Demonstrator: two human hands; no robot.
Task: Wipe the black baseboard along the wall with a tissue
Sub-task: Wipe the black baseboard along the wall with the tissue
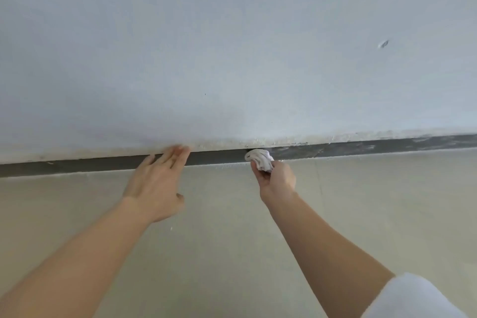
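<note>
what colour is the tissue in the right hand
White, slightly greyish in its folds; the head view shows the tissue crumpled in the right hand.

The right hand (277, 179) presses a crumpled tissue (260, 159) against the black baseboard (216, 157); at nine o'clock of it, the left hand (157, 183) (fingers straight) touches the wall (232, 46).

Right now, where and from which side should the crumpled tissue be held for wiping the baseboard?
Pinch the tissue by its lower bunched end, from the floor side, as the right hand does; that leaves its rounded upper wad free against the baseboard, probably the best contact.
</note>
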